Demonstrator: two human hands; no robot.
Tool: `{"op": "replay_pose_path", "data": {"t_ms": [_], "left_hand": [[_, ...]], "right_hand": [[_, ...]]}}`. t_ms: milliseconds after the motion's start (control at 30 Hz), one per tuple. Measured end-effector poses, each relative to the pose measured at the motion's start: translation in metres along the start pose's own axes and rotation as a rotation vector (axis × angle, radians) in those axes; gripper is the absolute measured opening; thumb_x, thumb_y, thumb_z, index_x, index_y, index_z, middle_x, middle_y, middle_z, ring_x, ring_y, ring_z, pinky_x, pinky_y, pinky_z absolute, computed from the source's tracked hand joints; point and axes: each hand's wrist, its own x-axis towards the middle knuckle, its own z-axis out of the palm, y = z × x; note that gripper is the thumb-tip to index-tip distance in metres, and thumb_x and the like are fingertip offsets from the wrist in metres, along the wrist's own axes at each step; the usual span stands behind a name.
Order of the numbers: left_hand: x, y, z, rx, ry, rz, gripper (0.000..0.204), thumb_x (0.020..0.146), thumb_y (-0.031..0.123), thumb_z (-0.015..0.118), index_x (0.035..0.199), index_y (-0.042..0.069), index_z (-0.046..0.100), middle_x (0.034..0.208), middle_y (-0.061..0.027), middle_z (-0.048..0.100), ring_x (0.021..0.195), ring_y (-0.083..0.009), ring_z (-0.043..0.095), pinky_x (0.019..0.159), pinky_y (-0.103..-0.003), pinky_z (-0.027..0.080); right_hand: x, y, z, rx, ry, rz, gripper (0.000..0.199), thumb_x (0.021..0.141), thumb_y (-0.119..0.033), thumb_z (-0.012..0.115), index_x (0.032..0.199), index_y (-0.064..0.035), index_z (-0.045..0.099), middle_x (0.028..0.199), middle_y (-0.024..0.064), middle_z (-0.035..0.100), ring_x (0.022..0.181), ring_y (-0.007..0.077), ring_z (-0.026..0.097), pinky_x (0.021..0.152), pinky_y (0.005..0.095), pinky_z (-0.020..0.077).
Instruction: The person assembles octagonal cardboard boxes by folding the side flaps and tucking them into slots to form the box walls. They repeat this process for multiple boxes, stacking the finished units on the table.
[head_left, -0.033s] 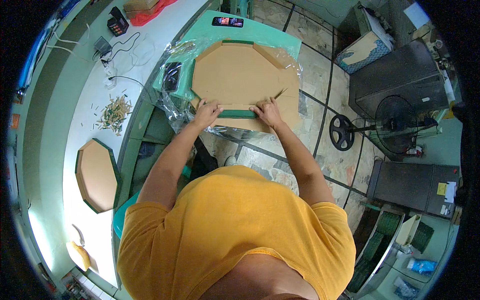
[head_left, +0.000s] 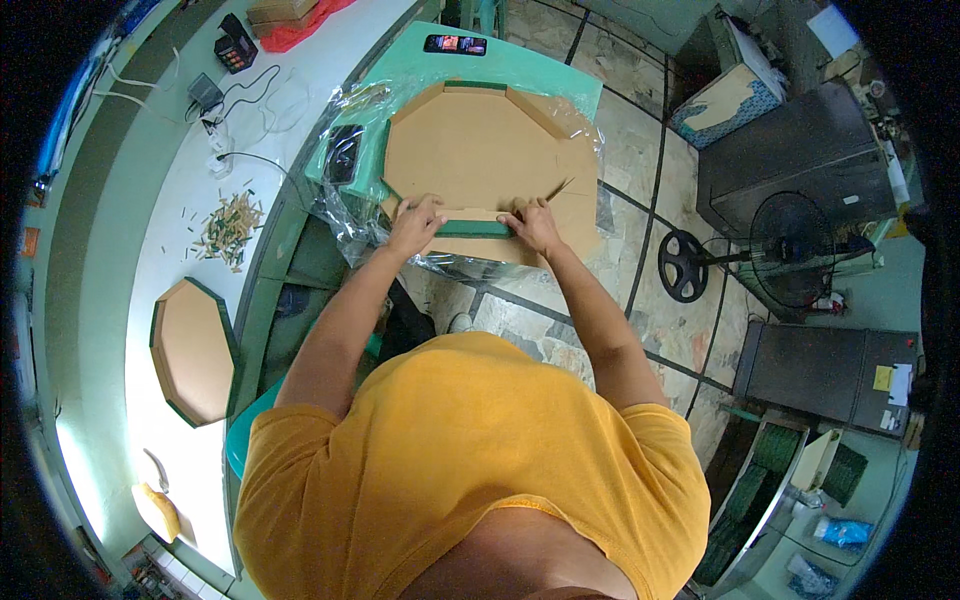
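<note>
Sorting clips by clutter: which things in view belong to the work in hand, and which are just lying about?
Work in hand:
Octagonal cardboard piece, left hand and right hand at its green near flap
Clear plastic around it
Probably the matching octagonal tray on the white counter

Apparently just about:
Phone on the green table
Fan
Yellow object

The brown cardboard piece (head_left: 475,150) lies flat-bottomed on the green table (head_left: 540,62), with clear plastic (head_left: 345,225) around its edges, its outline many-sided. Its far and left rims stand folded up, dark green on their outer faces, while the right part spreads flat. Along the near side, a straight green strip (head_left: 475,229) shows, with brown cardboard on either side.
</note>
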Motion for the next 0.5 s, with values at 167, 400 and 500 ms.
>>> {"op": "replay_pose_path", "data": {"t_ms": [167,400,500], "left_hand": [[-0.003,0.007,0.006,0.305,0.098,0.241,0.032,0.088,0.036,0.062,0.109,0.013,0.066,0.106,-0.0082,0.063,0.107,-0.0264,0.057,0.109,-0.051,0.021],[0.000,0.003,0.014,0.571,-0.004,0.292,0.030,0.081,0.036,0.067,0.100,0.013,0.068,0.100,-0.0058,0.061,0.109,-0.0272,0.055,0.109,-0.062,0.016],[0.006,0.010,0.005,0.572,-0.029,0.310,0.027,0.081,0.036,0.067,0.096,0.013,0.068,0.099,-0.0057,0.063,0.108,-0.0275,0.056,0.109,-0.063,0.016]], "right_hand": [[0.004,-0.005,0.012,-0.001,0.134,-0.218,0.023,0.088,-0.034,0.061,0.096,-0.0136,0.067,0.102,0.0085,0.061,0.101,0.0280,0.058,0.097,0.0525,0.0365],[-0.009,-0.013,0.022,-0.183,0.175,-0.464,0.020,0.076,-0.024,0.066,0.087,-0.0085,0.064,0.091,0.0095,0.059,0.091,0.0287,0.058,0.080,0.0408,0.0452],[-0.003,-0.020,0.021,-0.106,0.082,-0.454,0.021,0.069,-0.017,0.066,0.086,-0.0049,0.064,0.084,0.0135,0.062,0.086,0.0315,0.060,0.077,0.0423,0.0468]]}}
